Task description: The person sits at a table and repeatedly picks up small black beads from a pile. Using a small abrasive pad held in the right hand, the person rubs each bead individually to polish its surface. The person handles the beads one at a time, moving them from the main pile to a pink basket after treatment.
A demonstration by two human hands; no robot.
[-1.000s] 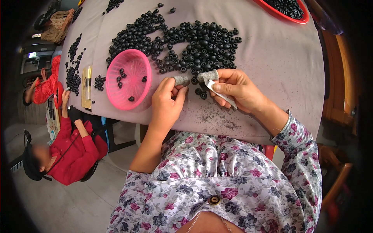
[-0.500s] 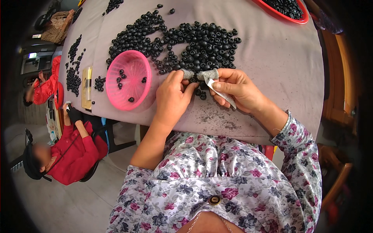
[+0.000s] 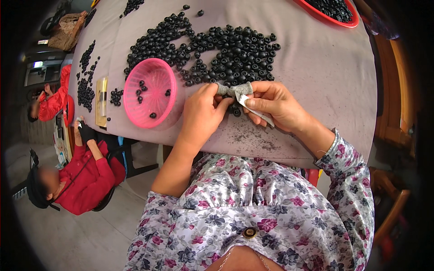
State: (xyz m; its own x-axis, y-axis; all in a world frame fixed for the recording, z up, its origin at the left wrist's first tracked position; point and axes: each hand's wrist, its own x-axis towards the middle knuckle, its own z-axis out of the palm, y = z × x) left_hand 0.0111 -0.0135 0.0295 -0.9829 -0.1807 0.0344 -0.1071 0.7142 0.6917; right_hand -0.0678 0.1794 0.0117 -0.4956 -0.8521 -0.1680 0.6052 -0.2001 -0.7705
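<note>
My left hand (image 3: 199, 113) is closed in a pinch over the table, thumb against index finger. A small black round piece appears to sit between those fingertips, mostly hidden. My right hand (image 3: 281, 107) is closed on a flat white strip (image 3: 260, 110), which slants down under the thumb. Both index fingers wear grey fabric finger sleeves (image 3: 243, 89), and their tips meet. Just beyond the hands spreads a heap of black round pieces with holes (image 3: 244, 56). A few loose ones (image 3: 236, 110) lie just below the fingertips.
A pink mesh basket (image 3: 170, 97) with several black pieces stands left. Beyond it are a clear-and-gold flat package (image 3: 102, 101) and small black piles. A red basin (image 3: 355, 20) of black parts is far right. Dark crumbs dot the cloth. Two people in red sit at left.
Both hands have shifted very slightly, and their fingertips have come closer together. The black piece between them is now more hidden. The white strip stays in my right hand.
</note>
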